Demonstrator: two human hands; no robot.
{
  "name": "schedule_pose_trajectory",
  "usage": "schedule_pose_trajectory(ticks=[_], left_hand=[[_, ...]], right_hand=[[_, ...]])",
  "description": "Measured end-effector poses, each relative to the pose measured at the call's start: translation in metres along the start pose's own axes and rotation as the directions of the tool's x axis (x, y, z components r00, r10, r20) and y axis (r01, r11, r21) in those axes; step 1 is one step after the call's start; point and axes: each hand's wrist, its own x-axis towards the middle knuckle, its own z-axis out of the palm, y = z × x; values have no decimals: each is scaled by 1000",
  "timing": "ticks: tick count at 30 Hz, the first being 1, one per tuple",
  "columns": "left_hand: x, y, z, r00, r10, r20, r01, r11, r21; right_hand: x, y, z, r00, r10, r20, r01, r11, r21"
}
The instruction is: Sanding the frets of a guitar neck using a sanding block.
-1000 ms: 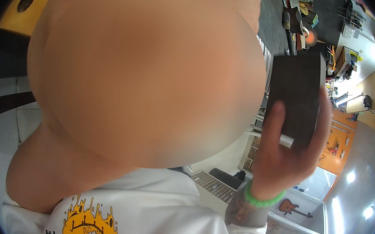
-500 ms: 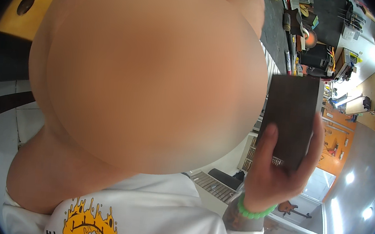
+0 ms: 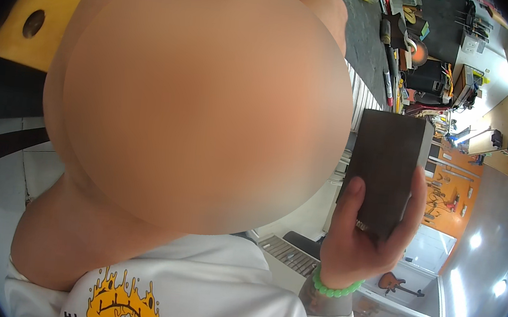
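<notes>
Between fingers, dark block, jutting lengthwise outward

Ceiling lights glare white to the right of my right hand, and the room around it is bright. Left of my grip, a large round patch is smooth blur; straight edges bow toward the rim, and the corners go black.
</notes>
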Motion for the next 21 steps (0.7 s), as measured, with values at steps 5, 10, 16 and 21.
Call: schedule_pose_trajectory(ticks=[5, 10, 16, 21], left_hand=[[0, 1, 7, 1000, 19, -13, -19, 999, 32], [-1, 0, 4, 999, 34, -27, -33, 999, 41], [2, 0, 3, 999, 32, -21, -31, 999, 12], [2, 0, 6, 999, 42, -15, -42, 999, 23]], right_hand=[[47, 9, 32, 985, -171, -12, 170, 981, -91], [19, 9, 11, 997, -70, 32, 72, 995, -71], [34, 8, 13, 996, -72, 60, 74, 997, -38], [57, 7, 22, 985, -3, 170, 7, 1000, -27]])
